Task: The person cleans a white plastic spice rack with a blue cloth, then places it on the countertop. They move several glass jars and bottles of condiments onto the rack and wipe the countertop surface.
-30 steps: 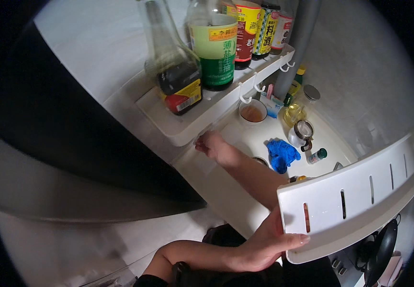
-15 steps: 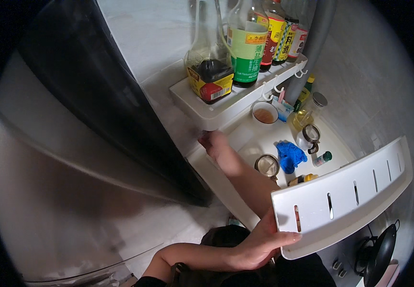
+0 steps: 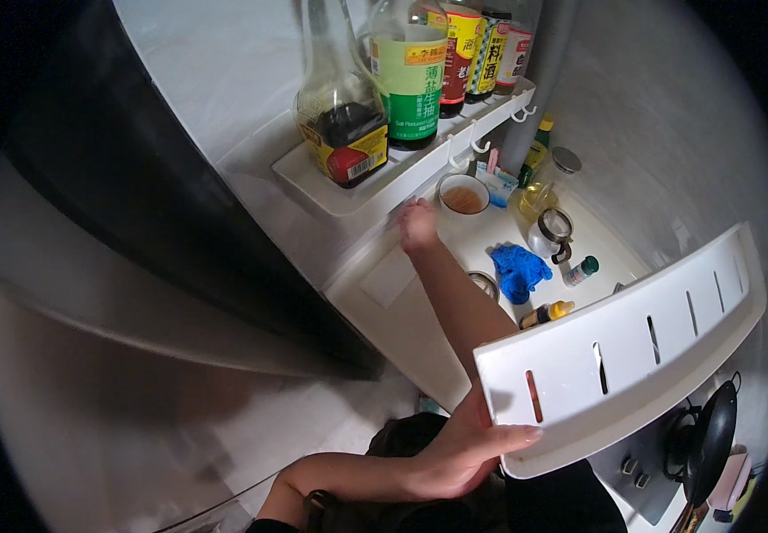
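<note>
While the left hand (image 3: pixel 468 444) grips the near left corner of a white slotted shelf (image 3: pixel 624 355), its thumb lies flat on the inner face and the other fingers go behind, mostly hidden. From these fingers the shelf extends to the right and away, held in the air and tilted, so that its row of narrow slots is facing the person. The right hand (image 3: pixel 417 224) reaches out, its forearm passing behind the shelf. Its fingers are rather bent and somewhat blurred; I cannot tell if they hold something or touch the wall.

Just above and to the left of these right fingers is a mounted shelf (image 3: pixel 410 166), which carries a row of bottles; nearest to them stand a dark sauce bottle (image 3: pixel 348 147) and a green-labelled bottle (image 3: pixel 412 89). Just to the right of the right fingers there is a bowl (image 3: pixel 447 190) with brownish content. Farther right and nearer to the person, on the white counter (image 3: pixel 384 324), lie a crumpled blue cloth (image 3: pixel 521 273) and a small green-capped bottle (image 3: pixel 581 271), with a glass jar (image 3: pixel 551 234) near them. Well apart from the left fingers, to their right, is a black pan (image 3: pixel 711 444).
</note>
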The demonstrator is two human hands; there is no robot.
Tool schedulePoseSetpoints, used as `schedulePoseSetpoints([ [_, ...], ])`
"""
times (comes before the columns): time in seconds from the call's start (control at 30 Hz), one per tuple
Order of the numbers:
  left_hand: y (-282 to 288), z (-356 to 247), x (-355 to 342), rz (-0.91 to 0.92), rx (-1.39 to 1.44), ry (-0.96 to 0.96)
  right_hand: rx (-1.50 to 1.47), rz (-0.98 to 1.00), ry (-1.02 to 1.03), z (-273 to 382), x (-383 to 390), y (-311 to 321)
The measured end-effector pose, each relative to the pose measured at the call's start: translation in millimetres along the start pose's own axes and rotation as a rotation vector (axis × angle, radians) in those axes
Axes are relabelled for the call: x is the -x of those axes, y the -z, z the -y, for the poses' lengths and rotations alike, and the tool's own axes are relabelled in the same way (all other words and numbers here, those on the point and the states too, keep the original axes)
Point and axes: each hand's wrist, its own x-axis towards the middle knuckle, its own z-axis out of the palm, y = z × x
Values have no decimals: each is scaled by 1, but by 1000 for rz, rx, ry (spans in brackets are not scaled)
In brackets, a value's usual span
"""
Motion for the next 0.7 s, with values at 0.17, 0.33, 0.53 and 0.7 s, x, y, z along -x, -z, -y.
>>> schedulePoseSetpoints([
  [0.17, 3, -10, 0, -35, -29, -30, 207, -32, -62, 12, -19, -6],
  [0.33, 4, -16, -3, -56, -13, -39, 183, -51, 21, 18, -21, -25],
  [0.53, 2, -13, -8, -42, 21, -76, 399, -164, -206, 40, -14, -21],
  [0.7, 0, -11, -8, -24, 36, -64, 539, -174, -268, 60, -4, -19],
])
